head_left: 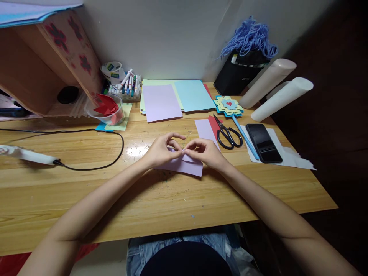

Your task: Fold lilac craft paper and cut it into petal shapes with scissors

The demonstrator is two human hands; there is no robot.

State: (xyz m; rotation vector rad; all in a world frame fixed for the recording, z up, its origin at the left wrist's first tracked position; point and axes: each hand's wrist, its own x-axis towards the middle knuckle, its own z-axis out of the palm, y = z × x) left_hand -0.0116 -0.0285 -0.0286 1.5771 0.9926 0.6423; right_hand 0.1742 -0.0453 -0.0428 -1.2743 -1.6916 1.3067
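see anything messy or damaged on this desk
Mostly tidy. The white sheet under the phone has a ragged, torn right edge, and tiny scraps dot the table near the lilac paper that the left hand and right hand pinch.

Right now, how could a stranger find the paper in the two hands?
On the wooden desk, left of the black scissors, the left hand and right hand pinch a lilac sheet. Unlike the flat lilac sheets nearby, it is folded.

Matt lilac paper (pixel 184 165) on glossy wooden desk (pixel 161 199)
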